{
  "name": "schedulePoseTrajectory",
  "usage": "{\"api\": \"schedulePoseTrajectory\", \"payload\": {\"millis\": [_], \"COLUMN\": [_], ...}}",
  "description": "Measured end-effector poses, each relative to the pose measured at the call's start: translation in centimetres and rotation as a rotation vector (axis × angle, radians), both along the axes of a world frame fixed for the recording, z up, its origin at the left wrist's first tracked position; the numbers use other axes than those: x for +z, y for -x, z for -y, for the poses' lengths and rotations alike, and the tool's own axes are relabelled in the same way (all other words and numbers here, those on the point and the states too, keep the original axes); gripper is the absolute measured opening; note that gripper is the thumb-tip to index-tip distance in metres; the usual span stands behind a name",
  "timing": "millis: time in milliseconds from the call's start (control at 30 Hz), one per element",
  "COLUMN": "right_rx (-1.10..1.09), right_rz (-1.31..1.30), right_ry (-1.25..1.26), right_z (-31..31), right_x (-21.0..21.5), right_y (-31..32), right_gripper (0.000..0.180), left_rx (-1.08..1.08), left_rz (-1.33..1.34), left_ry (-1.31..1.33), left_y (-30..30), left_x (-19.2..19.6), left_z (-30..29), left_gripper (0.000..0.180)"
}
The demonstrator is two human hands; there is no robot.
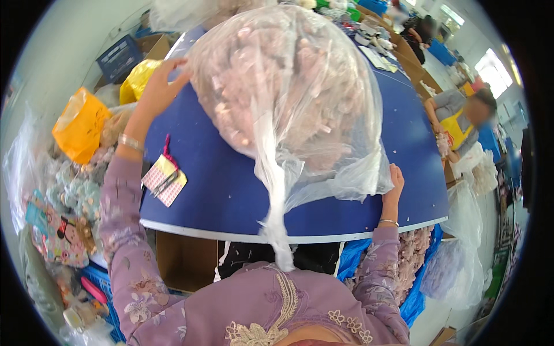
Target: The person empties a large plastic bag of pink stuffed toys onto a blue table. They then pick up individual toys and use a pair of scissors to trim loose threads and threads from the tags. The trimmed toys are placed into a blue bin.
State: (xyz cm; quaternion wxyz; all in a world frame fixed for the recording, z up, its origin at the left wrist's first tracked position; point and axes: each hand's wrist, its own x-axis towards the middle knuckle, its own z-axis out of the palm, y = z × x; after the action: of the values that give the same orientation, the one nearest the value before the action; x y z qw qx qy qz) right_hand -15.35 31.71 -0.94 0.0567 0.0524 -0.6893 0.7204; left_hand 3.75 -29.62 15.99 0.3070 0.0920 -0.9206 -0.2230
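A big clear plastic bag point(288, 86), full of fluffy pale pink pieces, sits on the blue table point(219, 196). Its loose neck trails in a twisted strip over the near edge toward my chest. On the left, my left hand point(164, 83) is raised beside the bag, thumb and fingers apart, with nothing in it. My right hand point(393, 183) is at the bag's lower right corner, its fingers closed on the plastic there. A sticker sheet point(164, 180) with a metal tool and a dark red cord on it lies below my left forearm.
Yellow bags point(82, 127) and heaped plush pieces point(81, 193) crowd the left side. Below the table's edge are a cardboard box point(186, 262) and a blue-lined sack of pink pieces point(401, 262). Across the table, at the right, another person point(461, 124) in a yellow apron handles something pink.
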Motion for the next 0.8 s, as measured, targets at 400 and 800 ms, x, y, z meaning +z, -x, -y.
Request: {"api": "schedulePoseTrajectory", "payload": {"millis": [400,800], "right_rx": [0.268,0.226], "right_rz": [-0.448,-0.429], "right_ry": [-0.707,-1.118], "right_z": [14.8,7.1], "right_x": [10.9,9.5], "right_y": [-14.0,12.3], "right_gripper": [0.089,0.064], "left_rx": [0.023,-0.465], "left_rz": [0.104,0.418], "left_ry": [-0.001,-0.396], "left_y": [18.6,1.2], "left_x": [-1.9,4.4], "left_z": [1.7,-12.0], "left_gripper": [0.068,0.035]}}
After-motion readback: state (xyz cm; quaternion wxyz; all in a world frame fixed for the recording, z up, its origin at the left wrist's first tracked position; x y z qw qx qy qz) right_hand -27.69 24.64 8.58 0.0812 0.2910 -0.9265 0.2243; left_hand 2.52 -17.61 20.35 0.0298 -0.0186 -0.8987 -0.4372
